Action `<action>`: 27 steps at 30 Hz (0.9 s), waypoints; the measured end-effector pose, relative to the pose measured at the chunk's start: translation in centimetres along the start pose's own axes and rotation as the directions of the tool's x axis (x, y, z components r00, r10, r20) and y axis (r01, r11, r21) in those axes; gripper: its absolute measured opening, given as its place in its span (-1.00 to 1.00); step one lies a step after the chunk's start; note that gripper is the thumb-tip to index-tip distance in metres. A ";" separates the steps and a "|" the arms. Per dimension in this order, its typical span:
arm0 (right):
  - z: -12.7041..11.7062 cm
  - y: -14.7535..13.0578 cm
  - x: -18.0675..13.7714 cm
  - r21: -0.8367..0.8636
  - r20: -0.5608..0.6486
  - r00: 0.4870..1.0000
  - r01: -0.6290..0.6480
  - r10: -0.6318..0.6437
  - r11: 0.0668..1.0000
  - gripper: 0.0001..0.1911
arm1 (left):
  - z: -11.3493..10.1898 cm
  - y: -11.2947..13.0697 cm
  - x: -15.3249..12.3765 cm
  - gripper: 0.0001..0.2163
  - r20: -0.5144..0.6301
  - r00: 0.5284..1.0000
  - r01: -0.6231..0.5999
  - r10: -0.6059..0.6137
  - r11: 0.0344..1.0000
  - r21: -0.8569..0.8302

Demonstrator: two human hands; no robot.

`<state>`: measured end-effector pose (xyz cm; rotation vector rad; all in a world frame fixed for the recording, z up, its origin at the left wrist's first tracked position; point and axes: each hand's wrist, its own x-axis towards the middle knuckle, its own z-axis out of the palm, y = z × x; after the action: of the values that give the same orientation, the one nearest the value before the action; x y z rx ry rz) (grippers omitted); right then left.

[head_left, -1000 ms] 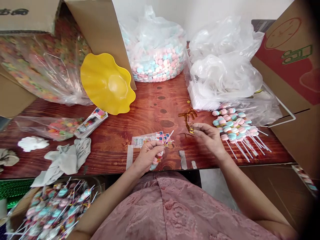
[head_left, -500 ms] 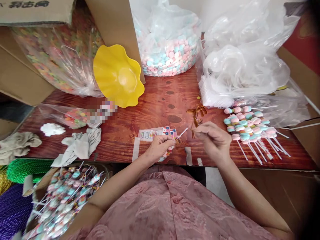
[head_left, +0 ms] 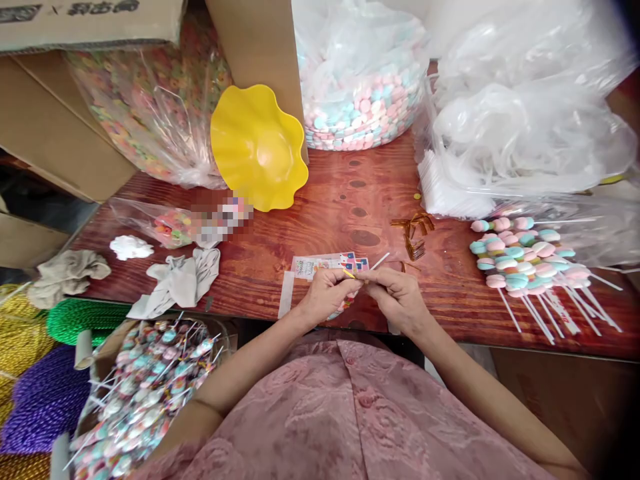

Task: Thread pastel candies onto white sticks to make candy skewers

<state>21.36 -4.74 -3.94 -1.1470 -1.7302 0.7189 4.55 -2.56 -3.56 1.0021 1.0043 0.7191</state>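
Two hands (head_left: pixel 326 295) meet around one stick (head_left: pixel 381 261), one tie (head_left: pixel 349 274).

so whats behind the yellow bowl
Behind the yellow bowl are a clear bag of multicoloured pieces and an upright cardboard flap. The bowl covers part of each, so whatever else sits directly behind it cannot be seen.

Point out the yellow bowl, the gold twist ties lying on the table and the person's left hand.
Yellow bowl (head_left: pixel 260 150): head view, inner surface near the middle.
Gold twist ties (head_left: pixel 415 249): head view, lower part of the loose pile.
Left hand (head_left: pixel 325 293): head view, back of the hand.
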 end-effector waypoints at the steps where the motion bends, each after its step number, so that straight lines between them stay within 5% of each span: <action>1: 0.1 -0.2 0.0 -0.004 -0.010 1.000 -0.002 0.002 1.000 -0.66 | 0.0 -0.1 0.1 -0.73 -0.007 1.000 0.000 -0.001 1.000 -0.013; 6: 0.8 -1.0 -0.8 -0.002 -0.173 0.984 -0.050 0.049 0.999 -0.67 | -0.2 0.1 0.2 -0.72 -0.063 0.998 -0.006 0.004 0.999 -0.033; 10: 1.4 -1.2 -1.7 0.200 -0.244 0.935 -0.210 0.257 0.957 -0.87 | -0.1 0.6 -0.1 -0.70 -0.049 0.998 -0.025 0.025 1.000 -0.011; 14: 0.9 -0.4 -1.6 0.441 0.002 0.912 -0.369 0.410 0.818 -0.81 | 0.2 1.0 -0.5 -0.71 0.019 0.997 -0.077 0.076 0.995 0.069; 18: -0.7 0.6 -1.0 0.525 0.333 0.860 -0.510 0.386 0.682 -0.72 | 0.1 1.7 -0.7 -0.72 0.129 0.991 -0.051 0.036 0.992 0.114; 20: -1.4 0.7 -0.7 0.491 0.417 0.845 -0.520 0.335 0.699 -0.73 | -0.1 2.1 -0.7 -0.73 0.200 0.979 -0.009 -0.020 0.990 0.143; 22: -2.0 0.6 -0.4 0.377 0.416 0.883 -0.385 0.217 0.842 -0.82 | -0.5 2.7 -0.7 -0.75 0.259 0.962 0.036 -0.086 0.981 0.193; 24: -2.4 0.2 -0.2 0.224 0.393 0.920 -0.077 -0.017 0.972 -0.89 | -0.8 3.2 -0.7 -0.76 0.309 0.936 0.099 -0.169 0.968 0.231; 27: -2.8 -0.4 -0.5 0.013 0.343 0.841 0.440 -0.417 0.898 -0.79 | -1.2 3.7 -0.9 -0.77 0.381 0.868 0.239 -0.319 0.940 0.243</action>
<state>23.78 -5.43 -2.61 -0.6533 -2.2212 0.6022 2.97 -1.51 -0.09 1.0867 0.8243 0.1537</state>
